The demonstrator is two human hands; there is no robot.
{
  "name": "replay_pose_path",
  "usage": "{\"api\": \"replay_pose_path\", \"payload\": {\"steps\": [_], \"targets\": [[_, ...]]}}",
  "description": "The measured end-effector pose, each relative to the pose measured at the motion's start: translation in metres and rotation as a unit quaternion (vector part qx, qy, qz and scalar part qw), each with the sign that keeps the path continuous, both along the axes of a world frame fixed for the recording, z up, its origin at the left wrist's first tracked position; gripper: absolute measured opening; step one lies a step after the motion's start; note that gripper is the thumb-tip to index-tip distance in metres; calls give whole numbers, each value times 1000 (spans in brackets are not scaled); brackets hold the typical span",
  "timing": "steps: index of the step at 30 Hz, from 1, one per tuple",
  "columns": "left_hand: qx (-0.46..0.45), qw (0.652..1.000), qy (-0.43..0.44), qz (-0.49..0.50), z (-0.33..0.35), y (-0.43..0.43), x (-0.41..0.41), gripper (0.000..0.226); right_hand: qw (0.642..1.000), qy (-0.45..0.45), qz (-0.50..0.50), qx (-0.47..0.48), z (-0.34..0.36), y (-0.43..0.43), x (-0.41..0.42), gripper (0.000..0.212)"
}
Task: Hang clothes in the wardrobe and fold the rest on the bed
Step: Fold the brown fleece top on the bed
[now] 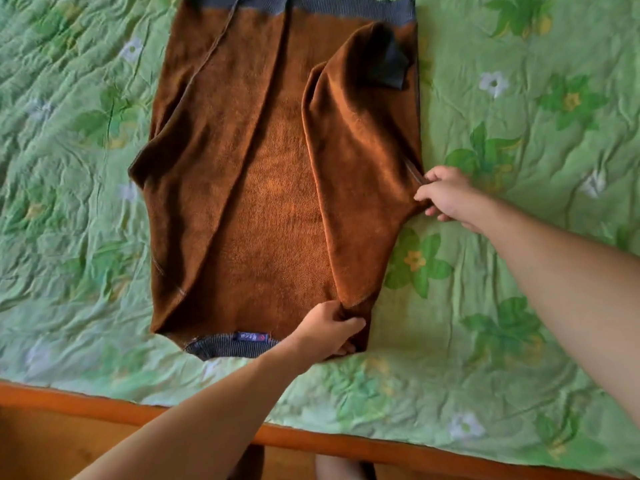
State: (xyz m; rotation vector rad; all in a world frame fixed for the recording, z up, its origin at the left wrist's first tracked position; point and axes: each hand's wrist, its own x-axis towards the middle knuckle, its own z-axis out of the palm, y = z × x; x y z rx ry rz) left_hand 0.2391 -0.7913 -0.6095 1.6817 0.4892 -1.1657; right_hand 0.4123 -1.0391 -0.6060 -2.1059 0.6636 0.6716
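A brown fleecy sweater with grey ribbed collar, hem and cuffs lies flat on the bed, its collar toward me and its hem at the far side. Both sides are folded inward, and the right sleeve lies over the body with its grey cuff up near the hem. My left hand grips the sweater's near right shoulder beside the collar. My right hand pinches the folded right edge about halfway up the garment.
The bed is covered by a wrinkled green quilt with leaf and flower print. An orange wooden bed frame runs along the near edge, with floor below it.
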Motion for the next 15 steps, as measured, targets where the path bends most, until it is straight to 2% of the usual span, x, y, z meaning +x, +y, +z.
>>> {"api": "replay_pose_path", "payload": {"steps": [2, 4, 6, 10, 13, 15], "targets": [[21, 997, 1, 76, 0, -4, 11, 30, 1000, -20, 8, -8, -3, 8, -3, 32], [55, 994, -30, 88, -4, -6, 15, 29, 997, -52, 21, -56, -9, 15, -9, 48], [79, 995, -49, 35, -7, -10, 11, 23, 991, -64, 44, -105, -14, 18, -15, 53], [73, 995, 6, -63, -11, -12, 13, 27, 972, -16, 115, -202, -17, 16, -17, 53], [153, 956, -78, -239, -1, -2, 44, 45, 965, 18, 134, -225, -4, 21, -5, 57], [216, 930, -185, -231, 6, 9, 76, 45, 969, 1, 114, -217, 3, 28, 9, 57]]}}
